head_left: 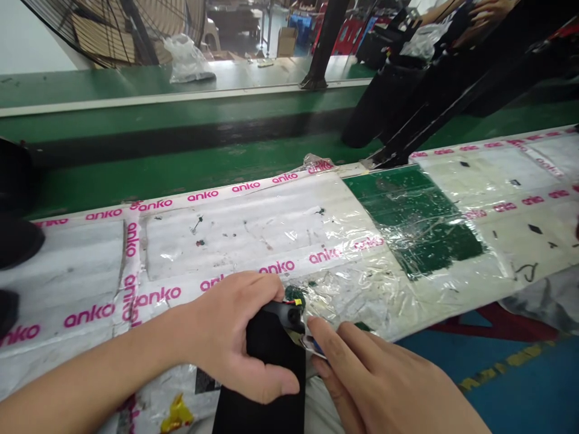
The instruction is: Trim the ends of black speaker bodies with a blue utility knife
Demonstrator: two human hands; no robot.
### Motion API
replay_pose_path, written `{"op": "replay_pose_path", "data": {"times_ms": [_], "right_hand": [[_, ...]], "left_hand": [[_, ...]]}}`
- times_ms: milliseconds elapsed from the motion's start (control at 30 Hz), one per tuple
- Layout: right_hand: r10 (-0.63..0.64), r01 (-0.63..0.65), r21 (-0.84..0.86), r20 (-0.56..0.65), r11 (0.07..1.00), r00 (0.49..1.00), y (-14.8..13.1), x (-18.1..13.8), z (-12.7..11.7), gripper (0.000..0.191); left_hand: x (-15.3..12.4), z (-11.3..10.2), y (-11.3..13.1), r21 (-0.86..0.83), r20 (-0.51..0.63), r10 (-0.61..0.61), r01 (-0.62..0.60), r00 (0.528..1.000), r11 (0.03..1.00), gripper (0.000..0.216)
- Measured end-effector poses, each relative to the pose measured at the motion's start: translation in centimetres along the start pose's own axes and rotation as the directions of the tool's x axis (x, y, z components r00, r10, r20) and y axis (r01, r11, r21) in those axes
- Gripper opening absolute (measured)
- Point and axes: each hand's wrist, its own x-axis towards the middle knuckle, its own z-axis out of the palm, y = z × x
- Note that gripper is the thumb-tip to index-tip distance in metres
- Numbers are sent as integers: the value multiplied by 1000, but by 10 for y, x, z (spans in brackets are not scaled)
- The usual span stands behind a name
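while your left hand (230, 328) is clasping black casing (262, 395) over near side of surface (253, 229), apparently steadying it, your right hand (384, 377) is pinching small, mostly hidden piece (313, 345) beside casing's grey end (284, 312), probably for fine control; yellow-tipped wires (297, 302) are sticking out.

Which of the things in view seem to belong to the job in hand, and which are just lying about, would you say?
Likely in the job:
- black object, in the left hand
- yellow piece at its end
- small part, mostly hidden, at the right hand's fingertips

Apparently lying about:
- yellow scrap
- plastic bag
- cardboard box
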Motion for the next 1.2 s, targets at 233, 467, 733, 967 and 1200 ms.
{"op": "replay_pose_path", "data": {"times_ms": [233, 467, 733, 967, 1200], "right_hand": [[-4, 4, -15, -8, 1000, 1000, -1, -2, 0, 34], [0, 0, 0, 29, 1000, 1000, 0, -2, 1, 35], [59, -59, -40, 11, 997, 998, -1, 4, 9, 50], [32, -32, 12, -40, 999, 999, 4, 11, 21, 26], [26, -27, 48, 25, 998, 999, 2, 19, 3, 26]], "left_hand": [[0, -1, 1, 18, 2, 3, -3, 1000, 1000, 56], [0, 0, 1, -2, 5, 6, -6, 1000, 1000, 55], [0, -2, -1, -189, 75, -67, 80, 995, 979, 48], [2, -2, 2, -244, 98, -132, 152, 986, 958, 44], [-3, -2, -1, -246, 102, -157, 178, 982, 953, 43]]}}
